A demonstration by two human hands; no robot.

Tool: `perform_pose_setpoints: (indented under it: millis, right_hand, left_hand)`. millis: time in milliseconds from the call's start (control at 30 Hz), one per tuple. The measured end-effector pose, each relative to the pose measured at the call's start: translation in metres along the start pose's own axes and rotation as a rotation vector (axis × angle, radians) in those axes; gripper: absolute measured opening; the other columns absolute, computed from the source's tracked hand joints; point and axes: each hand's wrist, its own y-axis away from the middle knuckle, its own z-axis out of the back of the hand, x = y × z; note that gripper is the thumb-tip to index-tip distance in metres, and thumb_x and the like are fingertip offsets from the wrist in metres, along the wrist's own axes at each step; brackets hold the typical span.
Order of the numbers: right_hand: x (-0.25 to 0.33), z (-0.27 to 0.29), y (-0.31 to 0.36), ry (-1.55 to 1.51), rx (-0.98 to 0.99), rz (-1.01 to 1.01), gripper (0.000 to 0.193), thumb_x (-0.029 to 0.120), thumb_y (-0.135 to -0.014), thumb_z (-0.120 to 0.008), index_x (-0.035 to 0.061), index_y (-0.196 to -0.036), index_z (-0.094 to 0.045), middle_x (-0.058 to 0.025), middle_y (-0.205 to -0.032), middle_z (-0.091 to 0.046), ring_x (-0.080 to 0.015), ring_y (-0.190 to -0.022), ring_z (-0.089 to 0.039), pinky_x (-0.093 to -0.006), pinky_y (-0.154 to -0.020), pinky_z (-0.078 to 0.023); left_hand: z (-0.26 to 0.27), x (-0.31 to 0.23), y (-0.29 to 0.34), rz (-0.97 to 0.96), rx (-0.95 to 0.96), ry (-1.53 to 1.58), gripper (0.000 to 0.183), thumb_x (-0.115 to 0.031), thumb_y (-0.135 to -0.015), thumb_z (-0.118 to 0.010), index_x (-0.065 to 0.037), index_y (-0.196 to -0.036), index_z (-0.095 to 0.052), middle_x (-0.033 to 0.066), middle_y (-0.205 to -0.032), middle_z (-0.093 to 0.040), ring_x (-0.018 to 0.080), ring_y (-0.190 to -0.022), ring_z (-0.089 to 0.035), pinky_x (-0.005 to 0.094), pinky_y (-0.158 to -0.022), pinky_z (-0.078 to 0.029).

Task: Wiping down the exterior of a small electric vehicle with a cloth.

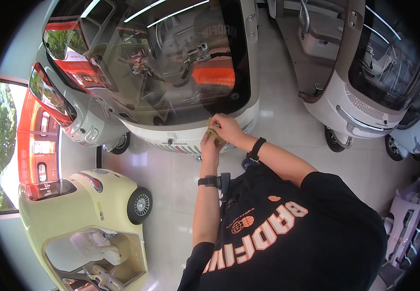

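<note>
Just in front of the white vehicle's point(185, 137) lower front panel, my two hands meet close together. A small yellow-green piece point(213, 132), perhaps folded cloth, is pinched between them, mostly covered by the fingers. My left hand point(210, 144) closes on it from below. From the right, my right hand point(228, 129) bends over it with fingers curled. Above the hands stands the vehicle's large dark windshield point(181, 104), behind which handlebars and an orange-red sheet show. Whether the piece touches the panel, I cannot tell.
A pale yellow small car point(81, 194) stands at the lower left, its side window near me. Another beige cabin vehicle point(365, 114) is at the upper right. A lilac scooter point(406, 218) stands at the right edge. Glass and red panels line the left wall.
</note>
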Motion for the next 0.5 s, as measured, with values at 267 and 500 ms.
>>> perform_pose_setpoints:
  millis: [267, 500]
  right_hand:
    - [-0.009, 0.011, -0.006, -0.221, 0.14, -0.231, 0.04, 0.027, -0.099, -0.074, 0.0061, -0.13, -0.062, -0.0124, -0.113, -0.069, -0.0216, -0.1, -0.068, -0.0385, -0.084, -0.054]
    - [0.001, 0.022, -0.004, -0.466, 0.538, -0.315, 0.047, 0.019, -0.096, -0.074, 0.0051, -0.138, -0.058, -0.0077, -0.127, -0.062, -0.0136, -0.108, -0.061, -0.0309, -0.086, -0.053]
  left_hand:
    - [-0.009, -0.008, 0.015, -0.087, -0.086, -0.045, 0.033, -0.011, -0.106, -0.058, -0.007, -0.139, -0.056, 0.0088, -0.13, -0.065, 0.0212, -0.115, -0.068, 0.037, -0.091, -0.062]
    - [0.019, 0.004, 0.005, -0.173, -0.093, -0.043, 0.026, -0.002, -0.103, -0.058, -0.005, -0.129, -0.059, 0.0097, -0.123, -0.067, 0.0192, -0.103, -0.07, 0.0327, -0.083, -0.063]
